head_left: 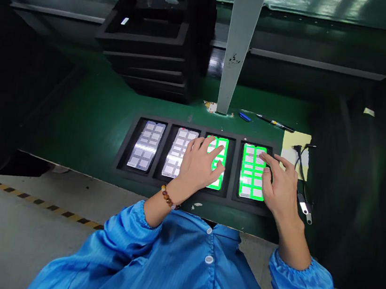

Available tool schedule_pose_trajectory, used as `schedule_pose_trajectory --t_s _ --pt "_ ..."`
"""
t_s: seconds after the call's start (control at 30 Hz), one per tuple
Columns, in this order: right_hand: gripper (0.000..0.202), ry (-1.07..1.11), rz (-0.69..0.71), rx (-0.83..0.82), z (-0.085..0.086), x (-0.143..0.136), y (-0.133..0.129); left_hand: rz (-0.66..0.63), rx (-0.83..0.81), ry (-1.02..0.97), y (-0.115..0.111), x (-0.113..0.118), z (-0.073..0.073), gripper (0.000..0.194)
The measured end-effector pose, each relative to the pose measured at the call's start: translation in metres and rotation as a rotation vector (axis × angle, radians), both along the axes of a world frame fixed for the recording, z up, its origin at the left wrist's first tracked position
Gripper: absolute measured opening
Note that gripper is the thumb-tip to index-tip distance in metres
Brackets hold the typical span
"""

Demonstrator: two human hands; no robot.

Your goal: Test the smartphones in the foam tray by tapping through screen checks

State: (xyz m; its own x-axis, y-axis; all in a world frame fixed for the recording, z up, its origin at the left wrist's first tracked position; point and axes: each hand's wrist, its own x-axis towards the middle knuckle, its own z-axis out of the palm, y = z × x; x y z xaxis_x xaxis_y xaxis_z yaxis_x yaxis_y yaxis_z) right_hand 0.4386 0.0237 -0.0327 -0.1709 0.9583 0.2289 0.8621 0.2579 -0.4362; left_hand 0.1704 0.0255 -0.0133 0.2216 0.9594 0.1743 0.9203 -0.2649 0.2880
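A black foam tray (234, 169) holds several phones in a row, each in its own recess. My left hand (198, 162) is over the third phone (217, 181) from the left, fingers spread, index fingertip at its green-and-white screen. It partly covers that screen and the neighbouring grey-and-white phone (173, 161). At the tray's right end, my right hand (281, 189) has its index fingertip at the screen of another green-patterned phone (248, 171); its fingers are apart. The leftmost phone (146, 145) shows grey and white blocks and is untouched. Neither hand grips anything.
Stacked black foam trays (162, 55) stand at the back left of the green table (86, 116). A metal post (239, 46) rises behind the phones. Near it lie a blue cap (244, 116) and a pen (274, 123). Black cables (302, 166) rest over yellow paper (296, 138) at right.
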Motion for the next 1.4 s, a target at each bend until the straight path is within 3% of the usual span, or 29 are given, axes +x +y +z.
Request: schedule_pose_trajectory --t_s 0.1,0.2,0.3,0.37,0.43,0.5,0.57,0.67,0.73,0.9,1.07,1.23,1.4 --pt "0.047 0.018 -0.061 0.011 -0.001 0.009 -0.003 -0.027 -0.009 -0.025 0.001 0.01 0.002 0.045" --pt "0.046 0.128 -0.126 0.057 0.0 0.007 -0.011 -0.022 -0.005 -0.066 0.001 -0.009 0.008 0.046" --pt "0.047 0.229 -0.171 0.054 0.002 -0.005 -0.027 0.141 0.076 -0.114 -0.003 -0.065 0.012 0.052" --pt "0.048 0.251 -0.161 0.033 0.002 -0.014 -0.037 0.377 0.125 -0.112 -0.009 -0.115 0.011 0.053" --pt "0.048 0.246 -0.14 0.042 -0.001 -0.018 -0.043 0.587 0.07 -0.109 -0.02 -0.16 0.007 0.058" --pt "0.048 0.23 -0.12 0.064 -0.006 -0.017 -0.043 0.683 -0.057 -0.165 -0.033 -0.191 0.002 0.06" --pt "0.047 0.203 -0.098 0.101 -0.008 -0.011 -0.037 0.705 -0.134 -0.216 -0.045 -0.204 -0.001 0.06" --pt "0.047 0.152 -0.108 0.15 -0.003 -0.008 -0.023 0.671 -0.18 -0.298 -0.059 -0.205 0.0 0.058" --pt "0.046 0.141 -0.083 0.117 0.005 -0.022 -0.013 0.59 -0.173 -0.336 -0.062 -0.202 0.0 0.057" --pt "0.048 0.092 0.318 -0.061 0.023 -0.11 0.012 0.398 -0.135 -0.243 -0.049 -0.204 -0.005 0.053" --pt "0.052 0.054 0.463 -0.118 0.017 -0.176 0.035 0.363 -0.174 -0.159 -0.03 -0.205 -0.008 0.052" --pt "0.052 0.01 0.464 -0.079 0.009 -0.189 0.043 0.336 -0.15 -0.091 -0.025 -0.205 -0.008 0.051" --pt "0.052 -0.015 0.467 -0.046 0.008 -0.19 0.035 0.312 -0.081 -0.035 -0.035 -0.203 -0.009 0.05"
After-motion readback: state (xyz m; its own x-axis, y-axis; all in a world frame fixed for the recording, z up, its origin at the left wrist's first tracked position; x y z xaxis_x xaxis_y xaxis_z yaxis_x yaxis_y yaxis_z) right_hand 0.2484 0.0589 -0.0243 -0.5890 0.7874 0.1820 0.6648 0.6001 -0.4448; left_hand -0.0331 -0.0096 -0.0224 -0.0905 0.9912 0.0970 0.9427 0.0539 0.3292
